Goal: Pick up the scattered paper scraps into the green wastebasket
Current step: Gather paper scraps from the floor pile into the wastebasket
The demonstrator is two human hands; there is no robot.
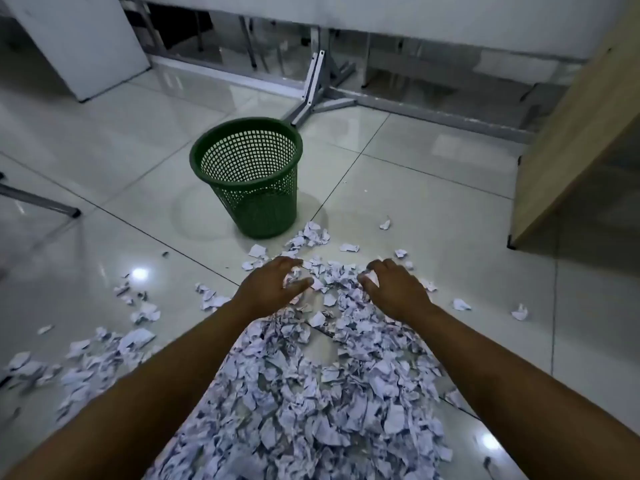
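Paper scraps [294, 393] heaped on floor between forearms, spreading past fingertips. Left hand [273, 284] and right hand [391, 285] palm-down on pile's far edge, fingers curled loosely into scraps. Green wastebasket [247, 174] upright just beyond.

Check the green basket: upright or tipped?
Upright. The green plastic mesh wastebasket stands on its base on the glossy tiled floor, rim up.

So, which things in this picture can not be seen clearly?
- Wastebasket bottom, head view: hidden by its near wall.
- Paper scraps: cut off by the lower edge; some hidden under both forearms.
- Left hand, right hand: their backs hide the fingertips' grip.
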